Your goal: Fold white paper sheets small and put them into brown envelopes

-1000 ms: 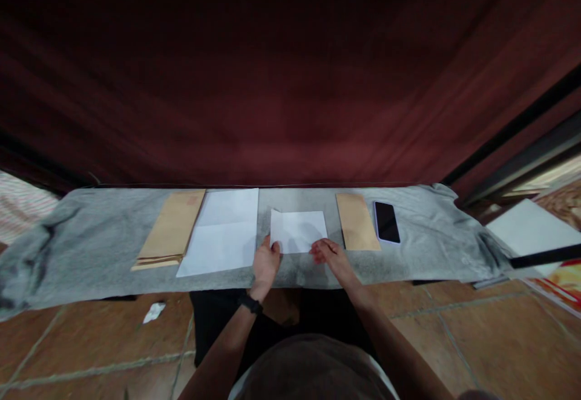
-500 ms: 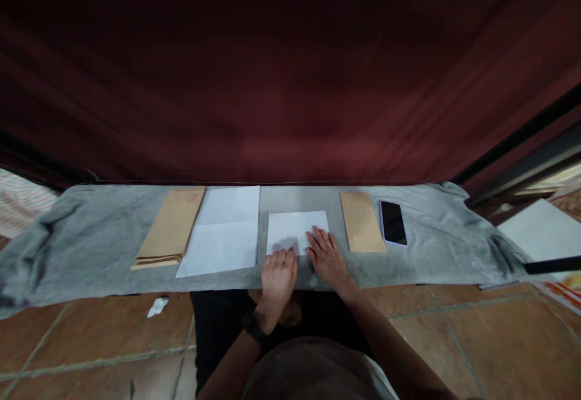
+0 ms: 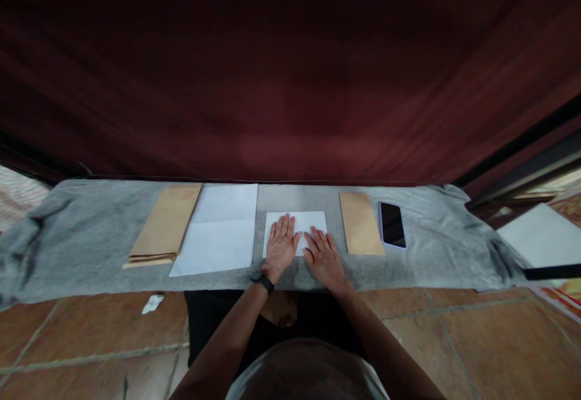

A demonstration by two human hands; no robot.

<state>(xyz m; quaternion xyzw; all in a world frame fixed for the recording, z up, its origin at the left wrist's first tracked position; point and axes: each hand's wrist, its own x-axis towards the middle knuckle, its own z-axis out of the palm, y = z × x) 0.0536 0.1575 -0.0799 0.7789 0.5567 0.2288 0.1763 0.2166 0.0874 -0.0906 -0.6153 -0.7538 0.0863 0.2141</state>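
Observation:
A folded sheet of white paper (image 3: 298,221) lies on the grey cloth straight in front of me. Flat on its left half rests my left hand (image 3: 282,244), fingers stretched toward the far edge, a dark band on the wrist. My right hand (image 3: 323,258) presses on the paper's near right part, its fingers spread and the thumb pointing toward the left hand. Both palms cover much of the sheet. To the left is a stack of larger white sheets (image 3: 218,245) with a crease across the middle. A single brown envelope (image 3: 362,223) lies to the right.
A pile of brown envelopes (image 3: 166,221) lies left of the white sheets. A phone (image 3: 393,224) with a dark screen lies right of the single envelope. The grey cloth (image 3: 436,236) covers a narrow surface before a dark red curtain (image 3: 290,115). A white scrap (image 3: 153,304) is on the tiled floor.
My left hand has moved forward from the paper's near edge and flattened out, its curled fingers now straight. The right hand stays on the paper, almost unmoved.

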